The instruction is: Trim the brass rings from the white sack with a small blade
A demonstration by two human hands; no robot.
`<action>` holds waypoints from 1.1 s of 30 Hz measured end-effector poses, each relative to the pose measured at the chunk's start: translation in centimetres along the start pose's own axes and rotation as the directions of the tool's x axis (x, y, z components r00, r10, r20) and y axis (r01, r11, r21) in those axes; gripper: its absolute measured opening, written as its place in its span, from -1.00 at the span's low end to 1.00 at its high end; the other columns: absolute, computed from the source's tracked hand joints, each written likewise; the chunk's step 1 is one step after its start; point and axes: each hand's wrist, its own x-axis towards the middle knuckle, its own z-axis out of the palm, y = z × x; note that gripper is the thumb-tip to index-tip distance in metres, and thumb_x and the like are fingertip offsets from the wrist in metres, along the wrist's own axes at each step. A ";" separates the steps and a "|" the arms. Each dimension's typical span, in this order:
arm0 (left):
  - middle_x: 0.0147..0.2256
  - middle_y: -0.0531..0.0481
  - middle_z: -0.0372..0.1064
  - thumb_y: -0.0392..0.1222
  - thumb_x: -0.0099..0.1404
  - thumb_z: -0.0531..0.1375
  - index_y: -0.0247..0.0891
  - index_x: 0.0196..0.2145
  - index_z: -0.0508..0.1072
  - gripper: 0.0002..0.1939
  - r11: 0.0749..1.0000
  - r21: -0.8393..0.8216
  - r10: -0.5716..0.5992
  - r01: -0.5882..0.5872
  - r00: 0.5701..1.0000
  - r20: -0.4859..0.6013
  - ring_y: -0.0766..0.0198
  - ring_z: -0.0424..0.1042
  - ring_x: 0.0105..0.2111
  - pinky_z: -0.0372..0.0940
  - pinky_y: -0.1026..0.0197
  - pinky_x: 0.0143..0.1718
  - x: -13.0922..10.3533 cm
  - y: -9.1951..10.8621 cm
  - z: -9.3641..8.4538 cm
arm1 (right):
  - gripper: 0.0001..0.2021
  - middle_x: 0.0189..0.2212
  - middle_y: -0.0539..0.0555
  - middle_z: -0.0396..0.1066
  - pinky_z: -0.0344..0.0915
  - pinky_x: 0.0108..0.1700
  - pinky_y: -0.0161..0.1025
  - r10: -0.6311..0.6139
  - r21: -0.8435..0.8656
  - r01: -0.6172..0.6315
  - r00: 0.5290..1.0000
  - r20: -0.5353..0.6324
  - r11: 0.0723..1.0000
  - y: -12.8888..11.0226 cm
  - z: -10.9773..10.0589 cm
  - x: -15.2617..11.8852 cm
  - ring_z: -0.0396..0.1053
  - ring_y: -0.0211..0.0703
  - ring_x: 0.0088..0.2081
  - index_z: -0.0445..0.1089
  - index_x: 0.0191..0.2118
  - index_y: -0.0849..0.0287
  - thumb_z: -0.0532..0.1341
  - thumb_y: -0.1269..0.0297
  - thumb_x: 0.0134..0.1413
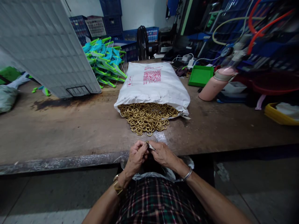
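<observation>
My left hand (137, 154) and my right hand (163, 153) meet at the table's front edge, in front of the ring pile. The right fingers are closed on a small pointed metal blade (151, 147), its tip slanting down to the right. Pinched together against it, the left fingers hide what they hold, if anything. Just beyond the hands, many gold-coloured rings (149, 119) spill from the mouth of a white woven sack (154, 88) lying on its side, printed with a red code.
The brown wooden table (58, 130) has a tape-covered front edge. A grey ribbed panel (46, 46) leans at left, beside a stack of green and blue plastic pieces (105, 62). A green tray (201, 76), a pink bottle (217, 82) and a yellow tray (280, 115) stand at right.
</observation>
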 end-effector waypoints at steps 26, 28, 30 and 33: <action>-0.62 0.15 0.17 0.01 0.10 0.20 -0.25 -0.47 0.20 -0.69 0.945 -0.324 0.011 0.044 0.986 0.166 0.51 0.06 -0.70 -0.08 0.42 -0.71 -1.6 2.0 -0.6 | -0.81 -0.63 -0.06 0.22 0.00 -0.53 -0.38 0.223 0.431 -0.160 0.970 -0.099 0.888 -1.1 0.0 1.4 0.11 -0.35 -0.60 0.22 -0.50 0.18 -0.01 0.27 0.04; -0.60 0.14 0.17 -0.01 0.10 0.20 -0.26 -0.46 0.21 -0.71 0.929 -0.364 -0.009 0.065 0.988 0.154 0.52 0.07 -0.70 -0.08 0.43 -0.71 -1.3 1.8 -0.8 | -0.78 -0.70 -0.12 0.15 -0.04 -0.61 -0.40 0.285 0.665 -0.236 0.958 0.035 0.709 -1.6 0.3 1.4 0.02 -0.39 -0.68 0.22 -0.49 0.17 0.00 0.18 0.05; -0.59 0.14 0.17 -0.01 0.10 0.20 -0.26 -0.44 0.22 -0.71 0.922 -0.379 -0.022 0.076 0.989 0.144 0.51 0.08 -0.69 -0.08 0.44 -0.71 -1.2 1.5 -0.9 | -0.75 -0.76 -0.18 0.05 -0.14 -0.69 -0.42 0.282 0.790 -0.305 0.943 0.174 0.533 -2.2 0.4 1.3 -0.12 -0.43 -0.75 0.21 -0.47 0.16 0.02 0.10 0.04; -0.58 0.13 0.18 0.00 0.08 0.21 -0.27 -0.44 0.23 -0.70 0.923 -0.376 -0.035 0.080 0.991 0.126 0.52 0.09 -0.68 -0.09 0.44 -0.72 -1.3 1.2 -1.0 | -0.74 -0.77 -0.21 -0.01 -0.23 -0.73 -0.43 0.274 0.840 -0.327 0.935 0.224 0.433 -2.8 0.3 1.0 -0.19 -0.46 -0.78 0.18 -0.49 0.15 0.06 0.06 0.01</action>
